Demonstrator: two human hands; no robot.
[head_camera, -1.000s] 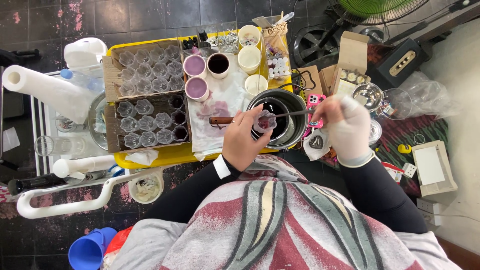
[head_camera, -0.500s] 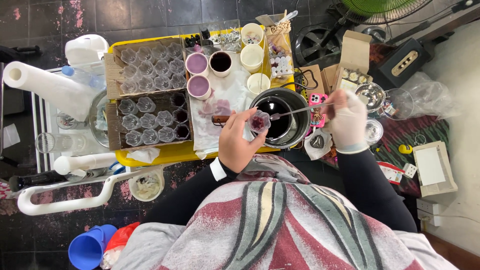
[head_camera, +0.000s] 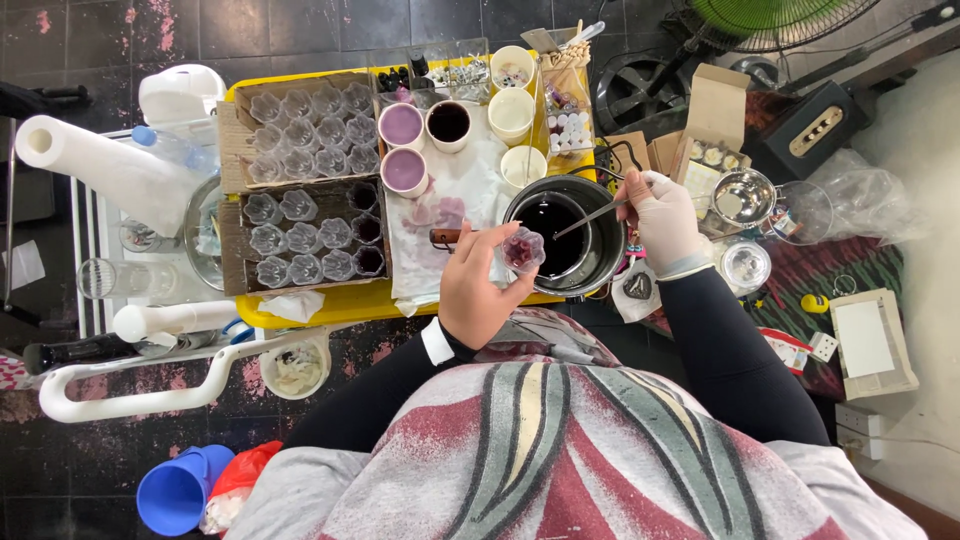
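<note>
Filling step: left hand (head_camera: 482, 290) pinched a small clear cup (head_camera: 523, 248) over the dark pot (head_camera: 565, 235); gloved right hand (head_camera: 662, 215) gripped a spoon (head_camera: 590, 217). Next needed a steady pour.

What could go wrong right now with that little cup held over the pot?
1. The small clear plastic cup in the left hand sits at the rim of the black round pot of dark liquid; drips may land on the stained white cloth.
2. The right hand holds a thin metal spoon into the pot; a slip might splash.
3. The pot overhangs the yellow tray edge, so a nudge might tip it.
</note>
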